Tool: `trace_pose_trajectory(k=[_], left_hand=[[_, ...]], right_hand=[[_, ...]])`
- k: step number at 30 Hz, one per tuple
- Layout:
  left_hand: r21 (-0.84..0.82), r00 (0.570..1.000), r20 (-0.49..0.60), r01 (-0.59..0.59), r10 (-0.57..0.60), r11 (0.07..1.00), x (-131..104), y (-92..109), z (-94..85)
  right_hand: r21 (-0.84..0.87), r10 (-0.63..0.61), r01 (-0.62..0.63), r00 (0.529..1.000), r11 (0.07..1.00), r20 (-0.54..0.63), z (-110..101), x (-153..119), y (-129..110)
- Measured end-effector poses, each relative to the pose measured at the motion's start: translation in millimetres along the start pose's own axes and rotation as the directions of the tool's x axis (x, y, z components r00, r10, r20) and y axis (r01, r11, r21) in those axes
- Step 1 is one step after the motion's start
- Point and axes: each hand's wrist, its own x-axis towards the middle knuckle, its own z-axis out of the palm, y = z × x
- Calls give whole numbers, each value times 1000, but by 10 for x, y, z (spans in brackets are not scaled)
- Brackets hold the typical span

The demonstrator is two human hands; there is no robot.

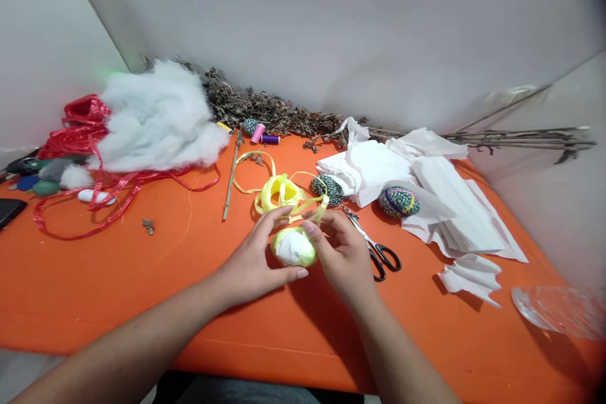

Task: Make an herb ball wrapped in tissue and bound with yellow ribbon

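Note:
A white egg-shaped ball (292, 247), partly wrapped in yellow ribbon, sits between my two hands near the middle of the orange table. My left hand (255, 259) is closed round its left side, thumb below and fingers above. On the right, my right hand (338, 249) has its thumb against the ball's upper right side, and its curled fingers grip the yellow ribbon. The ribbon runs up to a loose yellow roll (279, 192) just behind the ball. Black-handled scissors (379, 249) lie right of my right hand, partly hidden by it.
White stuffing (156, 120) and red ribbon (137, 186) lie at the left. Dried twigs (269, 110) line the wall. White paper (454, 208), a multicoloured yarn egg (399, 201) and a clear plastic object (558, 309) are at the right. A stick (231, 180) lies behind my left hand.

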Motion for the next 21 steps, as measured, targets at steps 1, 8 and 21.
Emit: trace_pose_trajectory(k=[1,8,21], left_hand=[[-44,1000,5,22,-21,999,1,7,-3],[-237,971,184,194,-152,952,-21,158,-57],[291,944,-245,-147,222,945,-56,153,-23]], right_hand=[[-60,-79,77,997,995,-26,7,-12,-7],[-362,-577,579,807,731,124,-14,-90,-24],[-496,-802,743,580,449,144,-74,-167,-62]])
